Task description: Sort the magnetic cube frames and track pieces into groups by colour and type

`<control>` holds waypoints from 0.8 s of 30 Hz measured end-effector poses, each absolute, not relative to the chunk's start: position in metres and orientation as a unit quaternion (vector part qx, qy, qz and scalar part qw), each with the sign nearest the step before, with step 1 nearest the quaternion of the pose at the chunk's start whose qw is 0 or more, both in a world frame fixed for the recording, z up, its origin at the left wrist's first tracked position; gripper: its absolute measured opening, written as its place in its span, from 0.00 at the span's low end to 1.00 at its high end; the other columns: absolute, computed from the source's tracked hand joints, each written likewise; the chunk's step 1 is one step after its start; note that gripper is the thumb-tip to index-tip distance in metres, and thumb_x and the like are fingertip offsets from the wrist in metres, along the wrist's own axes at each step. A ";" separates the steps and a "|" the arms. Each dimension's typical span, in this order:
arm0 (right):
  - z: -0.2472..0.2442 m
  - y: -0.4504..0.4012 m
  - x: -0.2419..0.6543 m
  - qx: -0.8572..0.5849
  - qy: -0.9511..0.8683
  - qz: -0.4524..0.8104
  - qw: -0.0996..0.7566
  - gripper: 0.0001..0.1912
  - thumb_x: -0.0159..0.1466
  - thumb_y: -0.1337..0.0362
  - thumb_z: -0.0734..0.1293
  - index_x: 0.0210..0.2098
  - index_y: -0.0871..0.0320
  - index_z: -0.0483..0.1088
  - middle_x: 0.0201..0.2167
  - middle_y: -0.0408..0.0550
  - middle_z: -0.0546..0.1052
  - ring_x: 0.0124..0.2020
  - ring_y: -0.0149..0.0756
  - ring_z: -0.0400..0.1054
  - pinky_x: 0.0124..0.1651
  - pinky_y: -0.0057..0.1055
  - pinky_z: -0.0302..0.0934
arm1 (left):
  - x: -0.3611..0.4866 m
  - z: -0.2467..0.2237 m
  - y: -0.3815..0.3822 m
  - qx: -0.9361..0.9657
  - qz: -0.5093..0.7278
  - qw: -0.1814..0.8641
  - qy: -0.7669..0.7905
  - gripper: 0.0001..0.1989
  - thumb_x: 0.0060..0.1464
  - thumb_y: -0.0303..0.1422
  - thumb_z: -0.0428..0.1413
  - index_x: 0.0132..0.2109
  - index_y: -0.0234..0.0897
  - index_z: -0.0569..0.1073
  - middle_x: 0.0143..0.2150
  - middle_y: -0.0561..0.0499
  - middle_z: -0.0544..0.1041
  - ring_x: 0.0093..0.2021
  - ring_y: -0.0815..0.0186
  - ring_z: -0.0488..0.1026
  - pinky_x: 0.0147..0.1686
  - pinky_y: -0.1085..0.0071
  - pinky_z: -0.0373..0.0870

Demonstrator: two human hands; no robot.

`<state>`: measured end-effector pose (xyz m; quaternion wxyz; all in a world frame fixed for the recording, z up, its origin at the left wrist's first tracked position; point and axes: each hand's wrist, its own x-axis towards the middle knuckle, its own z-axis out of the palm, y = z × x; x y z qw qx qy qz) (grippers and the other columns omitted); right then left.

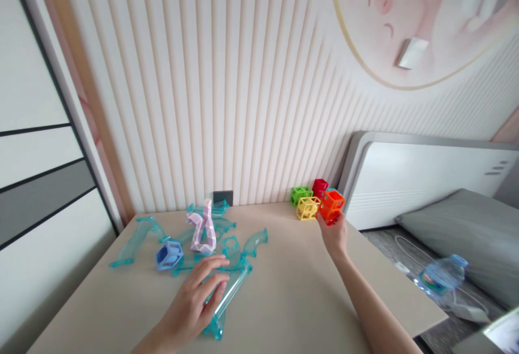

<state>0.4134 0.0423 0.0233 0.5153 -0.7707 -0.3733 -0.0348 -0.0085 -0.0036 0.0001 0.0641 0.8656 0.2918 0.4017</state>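
Observation:
My right hand (335, 235) is at the far right of the table, its thumb and fingers around an orange open-frame cube block (332, 202). Close beside that block are a yellow cube frame (308, 208), a green one (300, 194) and a red one (320, 187). A bit of blue shows behind the orange block. My left hand (198, 294) hovers over or rests on a clear teal tube (233, 292), fingers apart; whether it touches is unclear. Ahead of it lie several teal tube pieces (255, 241), a lilac twisted piece (203, 229) and a blue hollow block (169, 255).
The beige table (292, 289) backs onto a ribbed wall (227, 100) with a black socket (223, 198). To the right stand a grey-white headboard (425, 173), a grey pillow (462, 229) and a plastic water bottle (444, 273). A white cabinet (36, 208) borders the left.

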 end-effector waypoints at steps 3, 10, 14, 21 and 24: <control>0.010 0.035 0.460 -0.809 -0.328 -0.035 0.486 0.28 0.52 0.49 0.69 0.46 0.61 0.66 0.42 0.64 0.77 0.42 0.54 0.71 0.43 0.43 0.63 | -0.006 0.001 -0.004 0.869 0.402 0.051 0.285 0.08 0.62 0.26 0.53 0.42 0.42 0.76 0.50 0.46 0.78 0.57 0.60 0.74 0.57 0.69 0.71; -0.017 0.029 0.500 -0.847 -0.302 -0.008 0.437 0.29 0.52 0.51 0.69 0.47 0.62 0.68 0.43 0.66 0.79 0.43 0.56 0.73 0.41 0.41 0.65 | -0.007 -0.005 0.002 0.860 0.413 0.037 0.298 0.07 0.62 0.28 0.54 0.38 0.42 0.77 0.48 0.46 0.78 0.53 0.60 0.77 0.54 0.71 0.73; -0.022 0.034 0.508 -0.854 -0.306 -0.001 0.420 0.29 0.54 0.51 0.68 0.48 0.64 0.69 0.41 0.66 0.79 0.41 0.56 0.74 0.39 0.41 0.65 | -0.007 -0.006 0.002 0.862 0.412 0.039 0.292 0.06 0.62 0.28 0.54 0.40 0.41 0.77 0.47 0.45 0.79 0.52 0.60 0.77 0.54 0.71 0.73; -0.020 0.038 0.510 -0.854 -0.333 -0.002 0.400 0.30 0.56 0.52 0.66 0.52 0.66 0.70 0.47 0.68 0.78 0.48 0.58 0.73 0.47 0.43 0.66 | -0.004 0.003 0.000 0.868 0.406 0.045 0.282 0.08 0.62 0.27 0.54 0.41 0.40 0.77 0.44 0.46 0.80 0.51 0.60 0.77 0.53 0.70 0.75; -0.019 0.035 0.502 -0.857 -0.330 -0.009 0.395 0.38 0.56 0.51 0.66 0.60 0.69 0.64 0.53 0.70 0.75 0.54 0.61 0.71 0.52 0.46 0.65 | -0.002 0.007 -0.001 0.869 0.405 0.052 0.280 0.09 0.62 0.27 0.53 0.40 0.41 0.77 0.42 0.47 0.80 0.49 0.60 0.78 0.51 0.70 0.76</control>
